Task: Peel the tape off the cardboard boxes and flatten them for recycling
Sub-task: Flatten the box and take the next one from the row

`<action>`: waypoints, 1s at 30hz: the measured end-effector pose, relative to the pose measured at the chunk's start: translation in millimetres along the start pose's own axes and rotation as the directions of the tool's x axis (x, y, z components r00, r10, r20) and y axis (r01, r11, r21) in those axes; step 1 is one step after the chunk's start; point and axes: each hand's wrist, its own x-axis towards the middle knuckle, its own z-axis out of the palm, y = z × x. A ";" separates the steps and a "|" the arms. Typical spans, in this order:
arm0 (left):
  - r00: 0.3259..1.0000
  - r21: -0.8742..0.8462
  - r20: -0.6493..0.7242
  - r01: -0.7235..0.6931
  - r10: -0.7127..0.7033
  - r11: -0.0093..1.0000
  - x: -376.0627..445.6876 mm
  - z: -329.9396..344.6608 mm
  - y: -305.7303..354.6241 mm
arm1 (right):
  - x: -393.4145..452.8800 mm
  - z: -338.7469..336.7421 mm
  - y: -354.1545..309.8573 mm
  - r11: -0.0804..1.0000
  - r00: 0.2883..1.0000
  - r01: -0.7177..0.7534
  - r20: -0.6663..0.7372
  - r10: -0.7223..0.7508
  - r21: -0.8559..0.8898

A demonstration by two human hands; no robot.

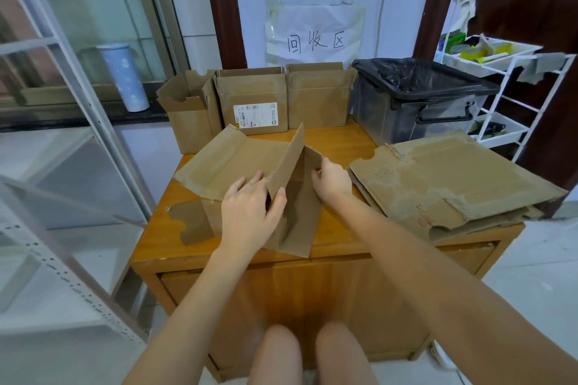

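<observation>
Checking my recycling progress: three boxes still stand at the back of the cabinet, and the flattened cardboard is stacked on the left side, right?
Not quite: the head view shows the flattened cardboard stacked on the right side of the cabinet. The three boxes do stand at the back.

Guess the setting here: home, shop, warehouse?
Probably a home utility corner set up for recycling. A handwritten paper sign on the wall reads 回收区 (recycling area), a bin lined with a black bag sits on the wooden cabinet, and a white storage rack holds household odds.
</observation>
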 end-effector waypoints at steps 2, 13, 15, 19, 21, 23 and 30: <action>1.000 -0.012 -0.021 -0.007 0.007 1.000 1.0 -0.1 -0.4 | 3.2 -4.1 6.9 0.995 0.995 -0.098 -0.025 0.099 0.034; 0.998 -0.055 0.056 0.043 -0.040 0.998 -4.1 -1.3 -2.7 | 20.9 0.5 -14.5 0.987 0.993 -0.098 0.051 0.105 -0.125; 0.994 -0.084 0.097 0.062 -0.053 0.995 -4.0 1.8 -4.0 | 14.1 1.2 -14.0 0.985 0.990 -0.049 0.120 0.070 -0.166; 0.987 -0.072 0.146 0.078 -0.067 0.994 -3.2 7.4 -6.1 | -17.9 -1.6 -12.5 0.987 0.991 0.128 0.052 -0.123 -0.100; 0.984 -0.058 0.160 0.087 -0.076 0.995 -2.4 8.0 -5.1 | -41.6 -6.4 -14.6 0.964 0.983 0.117 0.110 -0.147 0.238; 0.981 -0.050 0.174 0.096 -0.086 0.994 -1.2 7.6 -3.6 | -62.9 -11.8 -19.0 0.829 0.939 0.050 0.258 -0.229 0.557; 0.971 -0.071 0.208 0.137 -0.120 0.988 5.8 6.4 -0.4 | -86.7 -13.7 -22.8 0.807 0.877 -0.024 0.401 -0.266 0.589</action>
